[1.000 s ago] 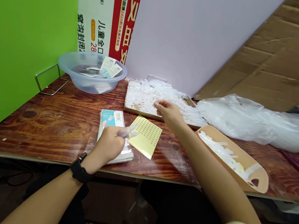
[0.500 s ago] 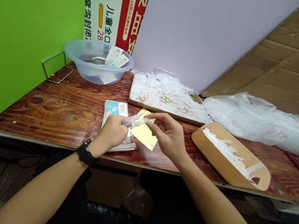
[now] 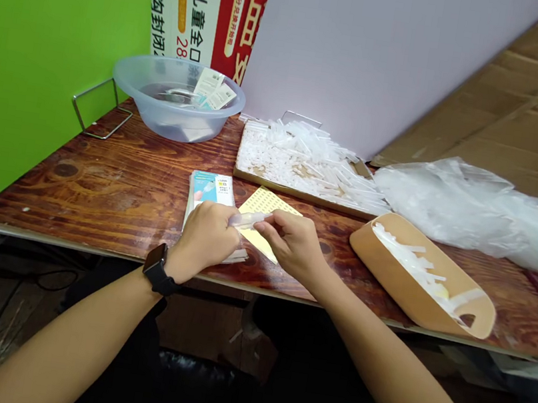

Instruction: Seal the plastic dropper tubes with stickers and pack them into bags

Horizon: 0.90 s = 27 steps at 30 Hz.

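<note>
Two hands meet at the counter's [image 3: 100,183] near edge; left hand [image 3: 205,239], one black watch [image 3: 158,268] on its wrist, closed around one clear tube [image 3: 249,219], which points toward 3 o'clock; right hand [image 3: 293,245] pinches the tube's free end between thumb and fingertips. Under the hands: one stack of packets [image 3: 213,190] and, at its 3 o'clock, one yellow sticker sheet [image 3: 269,203]. At 12 o'clock, one flat tray [image 3: 264,167] heaped with tubes too many to count; at 10 o'clock, one clear bowl [image 3: 177,103] with two visible cards; at 3 o'clock, one tan scoop [image 3: 416,297] with white pieces; behind it, one plastic bag [image 3: 475,209].
</note>
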Motion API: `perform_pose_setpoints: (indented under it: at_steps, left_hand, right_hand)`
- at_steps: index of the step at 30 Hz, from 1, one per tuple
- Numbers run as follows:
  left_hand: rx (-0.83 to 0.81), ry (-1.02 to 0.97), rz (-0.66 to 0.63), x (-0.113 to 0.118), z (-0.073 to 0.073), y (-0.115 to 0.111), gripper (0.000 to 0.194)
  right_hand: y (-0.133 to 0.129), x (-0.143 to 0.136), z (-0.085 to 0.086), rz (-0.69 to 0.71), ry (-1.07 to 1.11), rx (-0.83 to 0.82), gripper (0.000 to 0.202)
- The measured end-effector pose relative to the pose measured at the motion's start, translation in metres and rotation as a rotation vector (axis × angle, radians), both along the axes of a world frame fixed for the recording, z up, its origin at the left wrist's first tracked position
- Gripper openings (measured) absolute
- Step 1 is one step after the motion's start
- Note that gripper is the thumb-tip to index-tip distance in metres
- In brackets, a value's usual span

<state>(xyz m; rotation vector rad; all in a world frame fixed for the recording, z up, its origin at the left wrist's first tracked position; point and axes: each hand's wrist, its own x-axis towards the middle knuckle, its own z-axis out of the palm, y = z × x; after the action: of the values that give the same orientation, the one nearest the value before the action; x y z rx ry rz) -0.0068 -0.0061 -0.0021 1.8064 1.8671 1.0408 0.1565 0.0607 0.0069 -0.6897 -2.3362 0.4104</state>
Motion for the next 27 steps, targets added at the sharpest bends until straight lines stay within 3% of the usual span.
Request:
perform_pose_setpoints:
  at_steps: [6,10,14,17,22,25,27]
  left_hand:
    - [-0.028,-0.077,-0.012,-0.0009,0.0020,0.0001,0.013]
    - [-0.023,-0.033,-0.031,-0.0007,0.0023,-0.0007,0.014]
    - [-0.039,-0.045,-0.042,-0.0011,0.0023,-0.0005,0.013]
    - [-0.029,-0.023,-0.054,-0.0015,0.0019,0.0000,0.013]
    - [-0.045,-0.103,-0.071,-0.0017,0.0013,0.0010,0.014]
    - [-0.030,-0.097,-0.055,-0.0017,0.0008,0.0011,0.015]
    - [-0.037,-0.132,-0.056,-0.0022,0.0003,0.0016,0.013]
  right_hand:
    - [-0.0013,0.0044,-0.0004,0.070,-0.056,0.045,0.023]
    - [-0.0006,0.0063,-0.0008,0.057,-0.121,0.046,0.038]
    - [-0.0006,0.0071,-0.0005,0.077,-0.116,0.145,0.022]
    - [-0.0008,0.0072,-0.0012,0.068,-0.166,0.180,0.037]
    - [-0.0020,0.0072,-0.0031,0.091,-0.157,0.300,0.019]
    - [-0.0023,0.0069,-0.0049,0.081,-0.182,0.232,0.036]
    - [-0.0019,0.0076,-0.0057,0.070,-0.141,0.217,0.033]
